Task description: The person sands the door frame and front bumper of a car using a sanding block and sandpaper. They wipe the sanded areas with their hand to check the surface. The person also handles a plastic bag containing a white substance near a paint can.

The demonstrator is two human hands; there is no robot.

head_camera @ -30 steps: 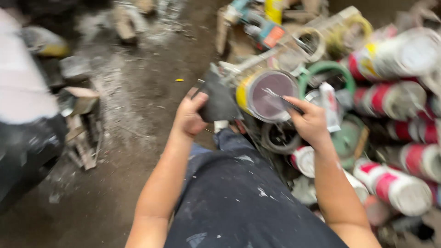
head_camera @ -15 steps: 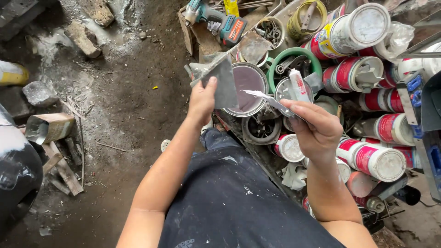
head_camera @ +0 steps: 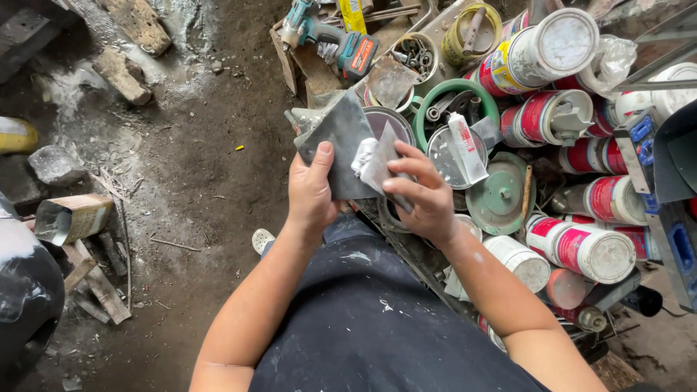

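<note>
One flat grey metal scraper blade (head_camera: 341, 149) is pinched in the left hand (head_camera: 311, 190), thumb on its face, while the right hand (head_camera: 425, 196) clamps its fingers on a second, paler blade smeared with white putty (head_camera: 376, 161) laid against the first. Just behind the grey blade lie one open round tin (head_camera: 392, 123), one green ring (head_camera: 456, 94) and one teal cordless drill (head_camera: 330, 36), and about seven red-and-white cans (head_camera: 581, 247) crowd its right side.

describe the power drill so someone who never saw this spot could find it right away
Start at the heap of red-and-white cans along the right side and follow it to the top of the view. Just left of the small tub of bolts and nuts, the cordless drill lies on its side on scrap board. It is the only teal tool there, with a dark battery block bearing an orange patch.
</note>
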